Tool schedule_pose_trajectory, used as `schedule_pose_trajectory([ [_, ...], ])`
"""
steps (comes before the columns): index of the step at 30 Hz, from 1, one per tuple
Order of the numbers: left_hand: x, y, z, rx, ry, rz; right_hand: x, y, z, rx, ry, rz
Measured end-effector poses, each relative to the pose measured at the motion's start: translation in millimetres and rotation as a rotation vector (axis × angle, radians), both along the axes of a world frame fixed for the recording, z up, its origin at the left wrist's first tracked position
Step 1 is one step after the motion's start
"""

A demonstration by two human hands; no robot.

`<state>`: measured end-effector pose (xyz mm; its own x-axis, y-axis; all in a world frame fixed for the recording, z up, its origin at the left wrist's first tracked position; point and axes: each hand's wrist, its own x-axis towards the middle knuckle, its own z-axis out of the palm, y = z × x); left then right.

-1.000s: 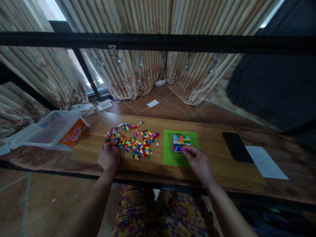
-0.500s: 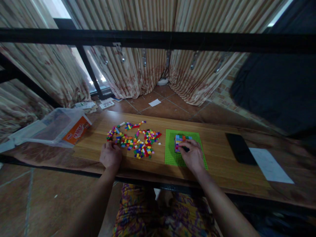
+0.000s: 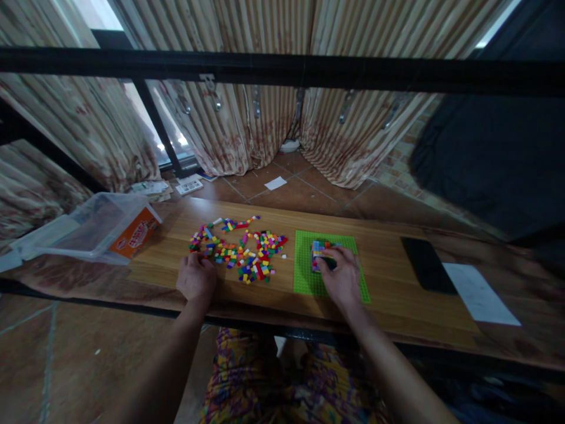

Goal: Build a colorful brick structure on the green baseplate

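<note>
A small multicoloured block of joined toy bricks (image 3: 316, 257) stands on a green studded baseplate (image 3: 304, 277). My right hand (image 3: 343, 278) is over it, thumb and fingers closed against its near right side and covering much of it. Whether a separate brick is between those fingertips, I cannot tell. My left hand (image 3: 197, 278) rests on the wooden table with fingers curled, touching the near left edge of a spread of loose coloured bricks (image 3: 258, 259). Its fingertips are largely hidden, and what they hold, if anything, does not show.
To the left lies a clear plastic box (image 3: 95, 227) with an orange label. On the right are a black phone-like slab (image 3: 428, 265) and a white paper sheet (image 3: 481, 294). A dark horizontal bar (image 3: 282, 69) crosses in front of striped curtains (image 3: 247, 135).
My right hand has shifted slightly on the joined bricks, hiding more of their far right part. My left hand stays in place. The view has moved very slightly.
</note>
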<state>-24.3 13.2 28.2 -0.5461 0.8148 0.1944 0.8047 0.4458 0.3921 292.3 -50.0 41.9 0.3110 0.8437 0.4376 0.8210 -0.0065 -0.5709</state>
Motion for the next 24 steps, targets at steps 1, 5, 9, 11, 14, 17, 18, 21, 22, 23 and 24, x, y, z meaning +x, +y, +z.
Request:
schedule_pose_trajectory([
  [1, 0, 0, 0.0, 0.0, 0.001, 0.0, -1, 1, -1.4, 0.001, 0.0, -0.018],
  [5, 0, 0, 0.3, -0.002, 0.004, -0.003, -1, 6, -6.8, -0.001, 0.043, -0.09],
  [9, 0, 0, -0.2, -0.003, -0.003, -0.001, 1, 10, -10.0, -0.019, 0.12, -0.145],
  [11, -1, 1, -0.6, -0.009, -0.006, -0.003, 2, 10, -11.9, -0.019, 0.164, -0.165],
  [14, -1, 1, -0.3, -0.025, -0.002, -0.004, 1, 11, -16.2, 0.004, 0.228, -0.183],
  [17, -1, 0, 1.1, -0.039, -0.001, -0.002, 1, 13, -20.8, 0.003, 0.289, -0.196],
  [18, -1, 0, 1.7, -0.041, -0.004, -0.004, 1, 13, -22.0, -0.003, 0.303, -0.195],
  [21, -1, 0, 2.7, -0.049, -0.011, -0.006, 2, 12, -23.1, 0.006, 0.319, -0.187],
  [22, -1, 0, 2.6, -0.052, -0.013, -0.007, 2, 10, -22.4, 0.031, 0.321, -0.185],
  [23, -1, 0, 2.4, -0.052, -0.015, -0.007, 2, 6, -21.0, 0.073, 0.319, -0.188],
  [24, -1, 0, 2.1, -0.049, -0.017, -0.008, 2, 1, -19.1, 0.131, 0.313, -0.198],
])
